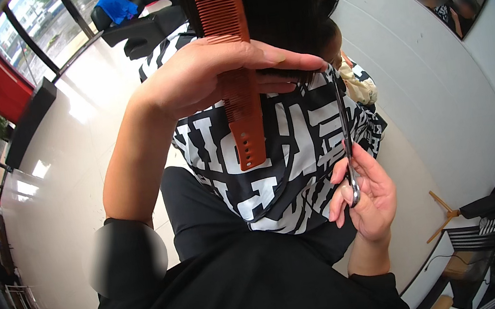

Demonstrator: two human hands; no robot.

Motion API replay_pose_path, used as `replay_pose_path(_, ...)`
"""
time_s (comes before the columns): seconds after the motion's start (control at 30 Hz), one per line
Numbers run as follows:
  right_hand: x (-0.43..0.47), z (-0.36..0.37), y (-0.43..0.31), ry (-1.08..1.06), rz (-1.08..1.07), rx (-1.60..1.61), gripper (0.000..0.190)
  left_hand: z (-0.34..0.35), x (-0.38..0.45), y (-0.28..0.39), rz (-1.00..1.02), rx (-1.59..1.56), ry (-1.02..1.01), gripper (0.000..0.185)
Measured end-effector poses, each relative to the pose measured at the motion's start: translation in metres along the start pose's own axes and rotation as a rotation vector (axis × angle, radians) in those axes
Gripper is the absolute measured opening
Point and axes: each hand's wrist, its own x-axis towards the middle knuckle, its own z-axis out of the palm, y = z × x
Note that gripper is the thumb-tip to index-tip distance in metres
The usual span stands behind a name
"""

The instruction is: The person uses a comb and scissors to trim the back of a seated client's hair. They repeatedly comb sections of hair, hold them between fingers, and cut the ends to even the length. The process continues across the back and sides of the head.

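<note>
Dark straight hair (275, 5) hangs from the head of a seated person, whose black-and-white patterned cutting cape (300, 124) spreads below. My left hand (221, 64) reaches across the hair ends, pinching a lock between two fingers. The same hand keeps an orange-brown barber's comb (250, 140) upright against its palm, teeth facing left. My right hand (370, 199) holds slim metal hairdressing scissors (345, 127) by the finger rings. Their blades point up, and the tips touch or nearly touch my left fingertips at the lock's end. I cannot tell whether the blades are apart.
Beyond the seated person's right side shows another, smaller person in pale yellow clothing (360, 85). A black salon chair (141, 23) with a blue cloth stands at the far left, by the windows. At lower right are a wooden-legged stand (447, 215) and a shelf unit (458, 262).
</note>
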Motion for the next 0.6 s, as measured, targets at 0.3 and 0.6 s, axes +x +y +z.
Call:
replay_pose_path(0.3,0.006,0.005,-0.002,0.041,0.031,-0.048,0.062,-0.001,-0.002,-0.001,0.095,-0.086,-0.031,0.058)
replay_pose_path(0.6,0.007,0.006,-0.001,0.036,0.008,-0.152,0.062,0.01,-0.003,0.011,-0.023,-0.044,0.098,0.057)
